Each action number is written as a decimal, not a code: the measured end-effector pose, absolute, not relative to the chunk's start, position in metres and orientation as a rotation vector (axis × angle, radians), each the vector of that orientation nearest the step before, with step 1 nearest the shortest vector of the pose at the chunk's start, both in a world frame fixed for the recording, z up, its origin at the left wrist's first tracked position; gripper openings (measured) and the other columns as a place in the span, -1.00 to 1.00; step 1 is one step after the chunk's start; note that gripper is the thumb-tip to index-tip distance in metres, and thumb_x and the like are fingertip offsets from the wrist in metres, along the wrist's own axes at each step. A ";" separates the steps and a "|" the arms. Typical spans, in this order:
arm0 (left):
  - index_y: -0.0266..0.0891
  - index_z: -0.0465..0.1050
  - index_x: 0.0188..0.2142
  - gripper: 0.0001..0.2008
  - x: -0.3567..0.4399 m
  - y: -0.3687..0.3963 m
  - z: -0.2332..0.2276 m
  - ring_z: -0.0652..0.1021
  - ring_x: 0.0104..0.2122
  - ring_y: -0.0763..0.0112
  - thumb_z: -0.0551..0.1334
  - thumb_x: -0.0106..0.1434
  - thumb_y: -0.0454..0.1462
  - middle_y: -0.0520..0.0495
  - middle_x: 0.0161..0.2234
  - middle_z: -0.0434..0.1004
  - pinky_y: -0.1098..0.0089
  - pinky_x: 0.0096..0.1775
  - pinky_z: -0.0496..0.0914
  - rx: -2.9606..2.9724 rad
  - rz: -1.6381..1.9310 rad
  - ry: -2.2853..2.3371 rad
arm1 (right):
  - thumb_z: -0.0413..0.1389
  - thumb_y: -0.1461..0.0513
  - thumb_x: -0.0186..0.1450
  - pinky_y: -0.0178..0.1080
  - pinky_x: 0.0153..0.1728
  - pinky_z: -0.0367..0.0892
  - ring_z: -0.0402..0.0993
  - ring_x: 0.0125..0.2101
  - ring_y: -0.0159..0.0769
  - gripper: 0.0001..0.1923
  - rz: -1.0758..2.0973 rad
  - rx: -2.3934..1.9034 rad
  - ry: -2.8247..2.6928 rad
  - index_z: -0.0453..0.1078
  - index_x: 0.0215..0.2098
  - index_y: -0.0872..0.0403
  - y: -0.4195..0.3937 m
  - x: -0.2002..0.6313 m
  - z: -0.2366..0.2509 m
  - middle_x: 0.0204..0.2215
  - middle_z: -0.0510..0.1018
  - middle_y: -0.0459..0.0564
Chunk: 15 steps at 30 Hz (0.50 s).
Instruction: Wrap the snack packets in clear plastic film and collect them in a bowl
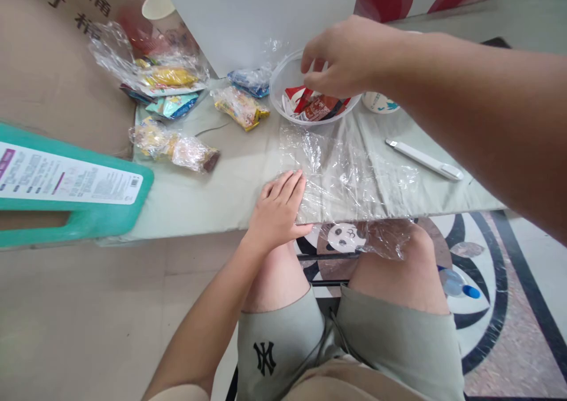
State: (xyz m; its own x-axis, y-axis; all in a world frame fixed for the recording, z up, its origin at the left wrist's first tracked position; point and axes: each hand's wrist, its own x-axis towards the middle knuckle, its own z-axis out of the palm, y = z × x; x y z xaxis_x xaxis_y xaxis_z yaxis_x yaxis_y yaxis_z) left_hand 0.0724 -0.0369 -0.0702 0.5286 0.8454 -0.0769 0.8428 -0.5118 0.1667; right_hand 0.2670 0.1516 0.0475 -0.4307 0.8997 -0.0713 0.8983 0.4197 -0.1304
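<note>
My left hand (279, 209) lies flat at the table's front edge, fingers stretched out over one side of a clear plastic film (341, 176). The crumpled film spreads across the cloth and hangs over the edge. My right hand (339, 58) is above a clear plastic bowl (283, 108), its fingers bent and apart from the thumb, with nothing visible between them. Inside the bowl lie red and brown sachets (316, 104). Partly hidden behind my right forearm is a white cup (380, 102) with blue marks.
A white utility knife (425, 160) lies at the right. Wrapped snack packets (241, 107) and a film-wrapped bundle (175, 146) are left of the bowl, near a bag of packets (170, 79). A green plastic container (110, 221) stands far left; a white board (261, 11) is behind.
</note>
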 end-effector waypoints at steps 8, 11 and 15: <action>-0.41 0.09 0.46 -0.07 0.074 -0.037 -0.070 0.22 0.46 -0.07 0.31 0.25 0.00 -0.35 0.48 0.13 0.02 0.40 0.14 2.596 0.020 1.446 | 0.10 0.32 0.27 0.09 -0.12 0.50 0.63 -0.04 0.15 -0.61 0.153 -1.746 -2.624 0.64 0.00 0.11 0.143 0.248 0.043 -0.10 0.68 0.20; -0.40 0.09 0.46 -0.08 0.073 -0.037 -0.071 0.22 0.46 -0.07 0.31 0.25 0.01 -0.36 0.48 0.14 0.02 0.40 0.14 2.604 0.028 1.442 | 0.13 0.34 0.25 0.21 -0.09 0.47 0.59 0.01 0.25 -0.65 0.158 -1.669 -2.694 0.64 -0.05 0.13 0.143 0.239 0.043 0.01 0.65 0.27; -0.40 0.11 0.46 -0.09 0.073 -0.038 -0.070 0.22 0.46 -0.07 0.30 0.27 0.01 -0.35 0.48 0.15 0.02 0.39 0.15 2.614 0.033 1.435 | 0.29 0.35 0.11 0.32 -0.04 0.42 0.61 -0.07 0.20 -0.91 0.312 -1.549 -2.618 0.61 -0.37 0.21 0.155 0.233 0.031 -0.25 0.71 0.19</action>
State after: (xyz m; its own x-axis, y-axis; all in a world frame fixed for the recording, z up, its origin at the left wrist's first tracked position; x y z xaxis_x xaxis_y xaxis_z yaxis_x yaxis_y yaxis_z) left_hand 0.0725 -0.0377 -0.0699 0.5394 0.8401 -0.0574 0.8366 -0.5269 0.1496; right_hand 0.2333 0.1546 0.0309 -0.4843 0.8743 -0.0318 0.8573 0.4670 -0.2167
